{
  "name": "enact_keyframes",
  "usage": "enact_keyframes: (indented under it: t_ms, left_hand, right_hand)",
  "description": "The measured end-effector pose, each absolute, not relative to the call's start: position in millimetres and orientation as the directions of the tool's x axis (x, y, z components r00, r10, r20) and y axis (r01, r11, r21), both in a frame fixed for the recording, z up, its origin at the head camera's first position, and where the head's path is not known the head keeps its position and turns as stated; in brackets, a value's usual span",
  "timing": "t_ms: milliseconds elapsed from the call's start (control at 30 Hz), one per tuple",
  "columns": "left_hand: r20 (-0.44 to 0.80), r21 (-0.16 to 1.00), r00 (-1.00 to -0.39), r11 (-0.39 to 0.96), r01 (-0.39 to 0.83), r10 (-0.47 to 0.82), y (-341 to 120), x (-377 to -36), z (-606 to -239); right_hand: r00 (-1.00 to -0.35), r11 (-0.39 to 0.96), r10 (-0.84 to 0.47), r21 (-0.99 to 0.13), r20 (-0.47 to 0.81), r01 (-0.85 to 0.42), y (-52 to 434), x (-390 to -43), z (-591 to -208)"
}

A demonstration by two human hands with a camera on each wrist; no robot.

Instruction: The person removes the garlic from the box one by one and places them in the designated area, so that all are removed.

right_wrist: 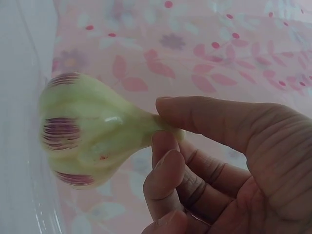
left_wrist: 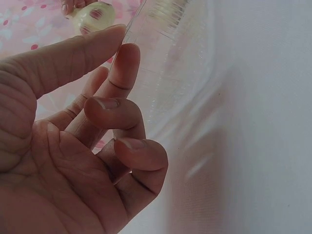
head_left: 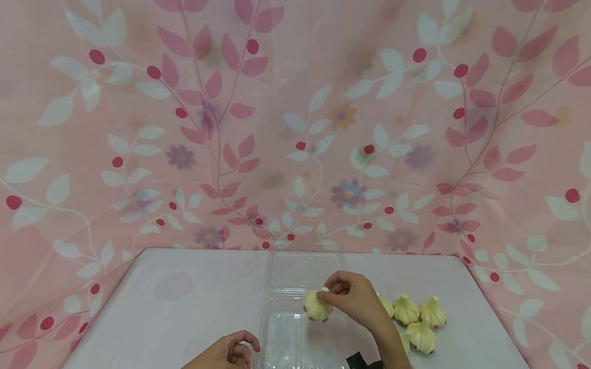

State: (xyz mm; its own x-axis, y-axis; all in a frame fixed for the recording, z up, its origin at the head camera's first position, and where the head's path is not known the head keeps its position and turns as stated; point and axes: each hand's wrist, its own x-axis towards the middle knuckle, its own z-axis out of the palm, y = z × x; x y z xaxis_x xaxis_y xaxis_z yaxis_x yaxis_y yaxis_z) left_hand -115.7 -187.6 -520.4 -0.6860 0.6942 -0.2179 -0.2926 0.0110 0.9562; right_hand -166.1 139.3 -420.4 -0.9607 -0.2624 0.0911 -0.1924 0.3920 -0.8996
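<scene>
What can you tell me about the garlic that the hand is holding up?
The garlic bulb is pale yellow-green, plump and ribbed into cloves, with purple-striped patches near its base. It looks glossy, like plastic. The right hand pinches its thin stem between thumb and fingers, so it hangs in the air above the open clear plastic box, base pointing away from the grip. Nothing else touches it.

garlic bulb (right_wrist: 92, 129): pale yellow-green, purple streaks | curtain (head_left: 289, 112): pink, leaf-patterned

A pink curtain (head_left: 299, 112) filled the upper and middle frame and ran down both sides — printed with white and rose leaves, red berries and faint purple flowers. At lower centre stood the bench (head_left: 184, 307), covered in pale lilac-white cloth — evenly, softly lit.
</scene>
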Motion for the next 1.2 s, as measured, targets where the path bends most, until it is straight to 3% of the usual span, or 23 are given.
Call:
enact_keyframes:
  t_ms: [1200]
  left_hand:
    - [-0.175,0.962,-0.669,-0.018,-0.271,0.722,-189,-118,-524]
  right_hand:
    - [-0.992,0.356,-0.08,-0.927,0.092,-0.115,212,-167,-425]
